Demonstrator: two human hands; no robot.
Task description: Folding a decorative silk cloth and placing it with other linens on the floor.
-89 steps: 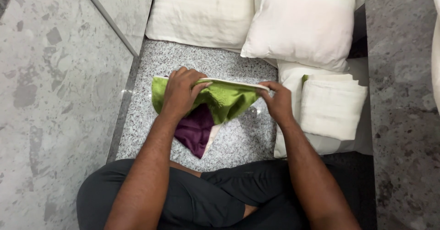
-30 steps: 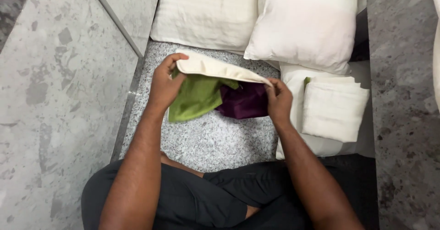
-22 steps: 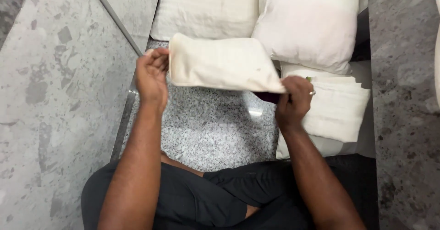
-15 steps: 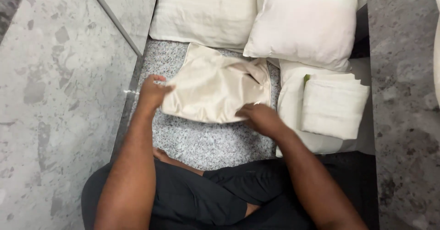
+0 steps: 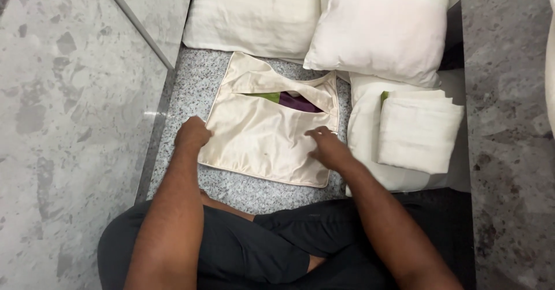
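A cream pillow cover (image 5: 263, 137) lies flat on the speckled granite floor (image 5: 196, 88). Through its gaping opening near the far edge I see green and purple fabric (image 5: 284, 100) inside. My left hand (image 5: 192, 135) rests at the cover's left edge, fingers curled; I cannot tell whether it pinches the cloth. My right hand (image 5: 325, 147) presses flat on the cover's right side with fingers spread.
Two white pillows (image 5: 378, 27) lie beyond the cover. A folded cream cloth (image 5: 417, 131) sits on another white pillow (image 5: 363, 108) to the right. Grey stone slabs (image 5: 69, 111) flank both sides. My dark-trousered crossed legs (image 5: 272, 249) are below.
The cover was held up showing green and purple cloth, then turned over and laid on the floor. Both hands now rest on it, spreading it flat.
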